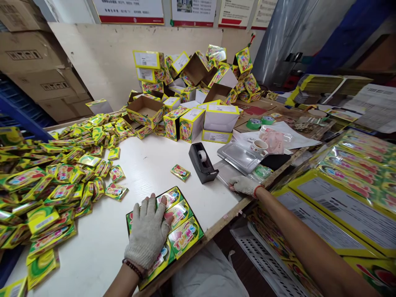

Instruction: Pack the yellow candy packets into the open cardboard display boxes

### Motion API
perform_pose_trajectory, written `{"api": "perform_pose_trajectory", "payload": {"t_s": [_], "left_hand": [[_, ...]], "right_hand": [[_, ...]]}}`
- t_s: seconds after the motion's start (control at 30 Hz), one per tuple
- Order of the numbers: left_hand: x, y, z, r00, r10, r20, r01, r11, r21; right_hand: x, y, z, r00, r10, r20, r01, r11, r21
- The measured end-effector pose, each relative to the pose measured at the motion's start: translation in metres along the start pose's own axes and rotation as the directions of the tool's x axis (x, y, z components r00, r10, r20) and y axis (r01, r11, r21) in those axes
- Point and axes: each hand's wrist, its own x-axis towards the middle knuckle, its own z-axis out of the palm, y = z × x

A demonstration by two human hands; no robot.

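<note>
My left hand (147,235), in a pale knitted glove with a beaded bracelet at the wrist, lies with fingers stretched over a filled box (185,237). Its top shows several small yellow-green packs lettered "TWINS" in rows, at the table's front edge. To the right, my right hand (246,185), gloved too, has its fingers pinched at the near edge of some clear plastic sheets (227,173). A black tape dispenser (202,163) stands between the hands, further back. One loose small pack (180,172) lies just left of the dispenser.
A large heap of small packs (68,177) covers the table's left. Printed boxes (192,119), some open, pile up at the back. A cup (259,146) and green tape rolls (253,123) sit at the right. Filled boxes (334,206) stand beside my right arm.
</note>
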Motion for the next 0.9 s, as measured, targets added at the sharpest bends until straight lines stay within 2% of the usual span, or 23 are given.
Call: {"api": "perform_pose_trajectory", "payload": {"t_s": [0.27, 0.53, 0.9], "left_hand": [[0.000, 0.000, 0.001, 1.000, -0.015, -0.012, 0.015, 1.000, -0.006], [0.000, 0.001, -0.002, 1.000, -0.023, 0.010, 0.023, 1.000, -0.005], [0.000, 0.001, -0.001, 0.999, -0.029, 0.026, 0.029, 1.000, -0.008]], "right_hand": [[0.001, 0.000, 0.006, 0.999, 0.037, -0.020, -0.038, 0.998, -0.043], [-0.003, -0.002, 0.003, 0.994, 0.088, 0.059, -0.089, 0.996, 0.018], [-0.009, -0.003, 0.003, 0.995, 0.088, 0.040, -0.090, 0.995, 0.045]]}}
